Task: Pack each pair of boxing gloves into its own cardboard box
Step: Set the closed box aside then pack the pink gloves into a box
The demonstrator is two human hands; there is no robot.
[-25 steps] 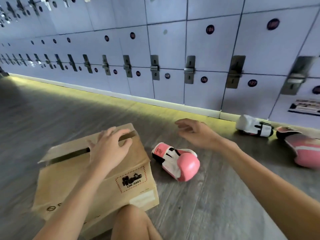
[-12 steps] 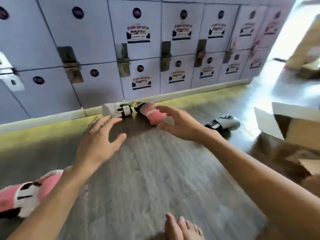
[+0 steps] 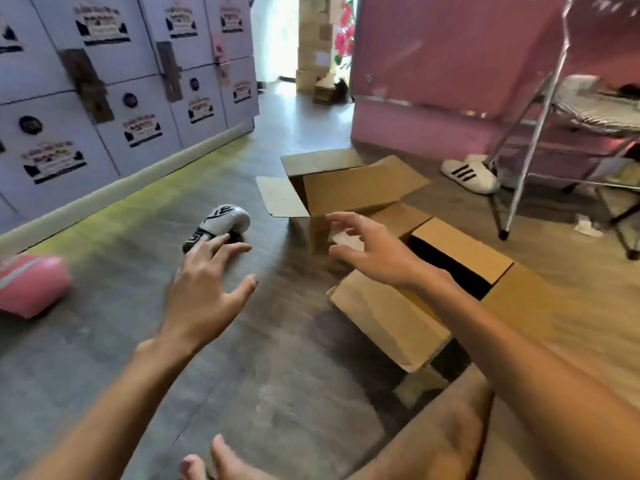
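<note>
Nearest, bare toes on the floor. Beyond, left hand low over the floor, fingers spread, holding nothing, fingertips at the cuff of a white glove; touching or not, unclear. Right hand above an open cardboard box, fingers spread and loosely bent, empty. Pink glove far left, well apart. Farther off, a second open box, a striped shoe, lockers.

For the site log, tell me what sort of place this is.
Probably a gym locker room doubling as a packing spot: a wall of labelled lockers, a white boxing glove and a pink boxing glove on the floor, and stacked cartons at the far end.
</note>
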